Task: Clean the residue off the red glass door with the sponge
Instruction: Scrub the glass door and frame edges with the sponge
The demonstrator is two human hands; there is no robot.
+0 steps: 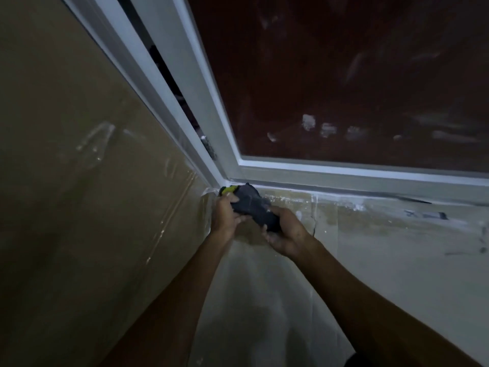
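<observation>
Sponge (228, 190), yellow-edged and wrapped in a dark cloth (254, 207), sits low beside the red glass door (344, 75); left hand (225, 215) and right hand (287, 234) both clench the bundle.

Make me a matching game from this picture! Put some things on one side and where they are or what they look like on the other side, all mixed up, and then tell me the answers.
Things:
1. red glass door
2. sponge
3. dark cloth
4. door frame

Descriptions:
A. yellow, peeking out by the left hand
B. white, running along the bottom of the glass
C. dark red with pale smears on it
D. bunched up and held between the left hand and the right hand

Pairs: 1-C, 2-A, 3-D, 4-B
</observation>
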